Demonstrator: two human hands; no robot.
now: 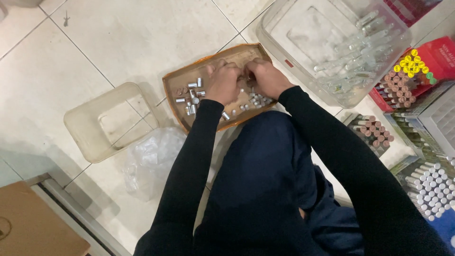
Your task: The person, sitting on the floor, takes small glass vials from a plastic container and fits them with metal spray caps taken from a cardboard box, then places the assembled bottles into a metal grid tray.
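Observation:
A shallow brown cardboard tray (173,87) lies on the tiled floor in front of my knees. Several small silver caps (192,92) are scattered in it. My left hand (222,80) and my right hand (265,78) meet over the middle of the tray, fingers curled together. Whatever they pinch is too small and too hidden to make out. Both sleeves are black.
An empty clear plastic tub (80,128) stands at the left, a crumpled plastic bag (151,159) beside it. A larger clear tub (279,23) with several glass vials sits at the upper right. Boxes of capped vials (410,76) line the right side. A cardboard box (33,223) is at bottom left.

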